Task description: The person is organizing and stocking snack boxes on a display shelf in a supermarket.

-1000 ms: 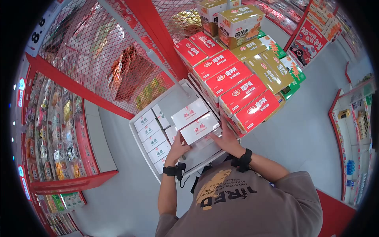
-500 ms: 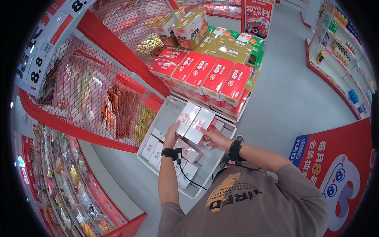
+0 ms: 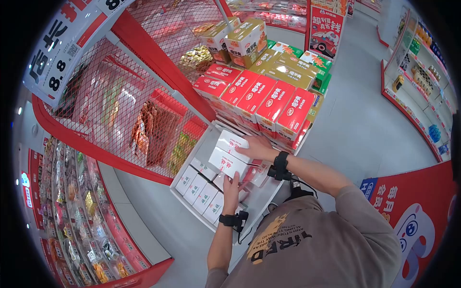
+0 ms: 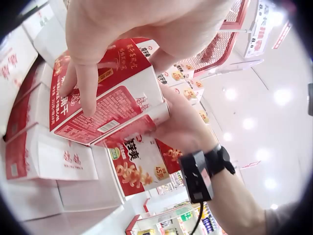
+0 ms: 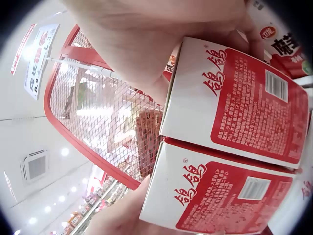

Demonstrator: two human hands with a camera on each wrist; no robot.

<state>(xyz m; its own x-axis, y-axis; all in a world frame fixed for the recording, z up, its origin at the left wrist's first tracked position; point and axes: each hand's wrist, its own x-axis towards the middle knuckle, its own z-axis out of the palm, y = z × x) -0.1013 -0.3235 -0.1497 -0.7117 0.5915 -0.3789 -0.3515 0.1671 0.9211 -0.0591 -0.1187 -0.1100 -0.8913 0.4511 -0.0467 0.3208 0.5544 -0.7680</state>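
Observation:
Two white boxes with red lettering (image 3: 226, 162) are held side by side over the white tray (image 3: 261, 198). My left hand (image 3: 231, 193) grips them at the near end, its fingers spread over a red printed face (image 4: 120, 73) in the left wrist view. At the far right end my right hand (image 3: 259, 148) holds the pair, thumb and fingers around the edges. The right wrist view shows both boxes' red label sides, the upper box (image 5: 234, 103) against the lower box (image 5: 215, 193). Under them, parts of other boxes in the tray are hidden.
White boxes with green lettering (image 3: 194, 188) line the tray's left side. Red boxes (image 3: 269, 101) and gold boxes (image 3: 290, 69) are stacked beyond it. A red-framed mesh bin (image 3: 115, 115) stands at the left, shelves (image 3: 418, 81) at the right, and a red sign (image 3: 408, 216) nearby.
The held pair has turned. My left hand has shifted from its left side to the near end, and my right hand from the near right to the far end.

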